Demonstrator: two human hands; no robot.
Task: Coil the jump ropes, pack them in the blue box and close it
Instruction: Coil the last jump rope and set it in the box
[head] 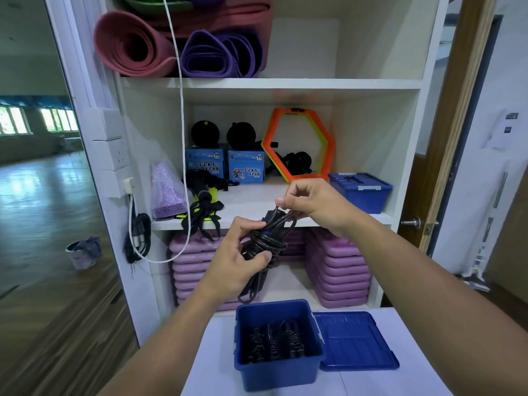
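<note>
The tall white shelving (pixel 285 82) fills the view, and in front of it stands a white surface (pixel 357 381). On that surface sits the blue box (pixel 277 375), open, with its lid (pixel 354 341) lying flat just beside it on the right. Several coiled ropes (pixel 274 344) lie side by side in the bottom of the box.

The jump rope (pixel 268 238) being worked is held in the air above the box, in front of the lower shelf. It is a dark bundle, with cord wound round its middle and a few strands hanging below. The left hand (pixel 237 261) has its grip closed round the bundle, fingers and thumb wrapped on it. The right hand (pixel 311 201), higher up, pinches a loop of the cord between thumb and fingers.

The step looks like the last wrapping or tucking of the free end. To do it well, the left grip should hold firm on the wound part so that the turns do not slacken. The right hand should draw the loop snug and lay it close against the other turns, then tuck the end under so that it cannot spring loose. The hanging strands want gathering in too, or the bundle may catch on the box rim when it goes down next to the others.
</note>
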